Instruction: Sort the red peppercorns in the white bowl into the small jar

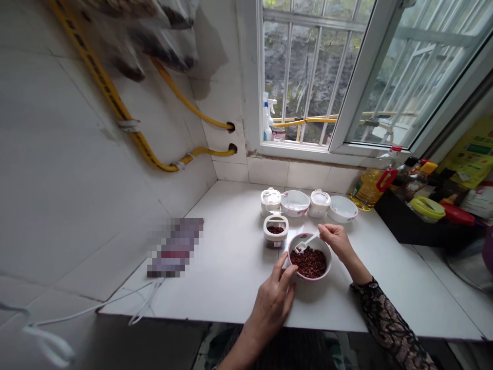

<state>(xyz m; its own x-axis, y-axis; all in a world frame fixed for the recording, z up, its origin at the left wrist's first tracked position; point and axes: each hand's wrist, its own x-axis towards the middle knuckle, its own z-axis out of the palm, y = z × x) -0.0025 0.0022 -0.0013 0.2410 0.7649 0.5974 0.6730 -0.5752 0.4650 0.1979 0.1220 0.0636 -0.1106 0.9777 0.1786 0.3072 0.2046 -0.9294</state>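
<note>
Head view: one look down across a white worktop [231,277] below a barred window [308,72].

Bowl: a small pink-rimmed bowl [308,236] stood near the worktop's front edge, between the two hands.

Grains: dark red grains [308,263], probably peppercorns, though the view was too coarse to be sure, filled the bowl's lower part.

Spoon: a white spoon [303,245] lay with its long axis slanting from upper right down to lower left, its head inside the bowl, just above the grains, and its handle crossing the rim.

Right hand [333,242]: nearer the spoon, it lay to the bowl's upper right, pinching the handle between thumb and fingers.

Left hand [271,306]: empty, with fingers loosely spread, it lay at the bowl's lower left, fingertips at or just beside the rim.

Jar: an open jar [276,241] holding a few similar grains stood just beyond the bowl, to its upper left.

Rest: two capped jars [319,203] and two small bowls [342,208] lined the back, with an oil bottle [372,187] to the right.
</note>
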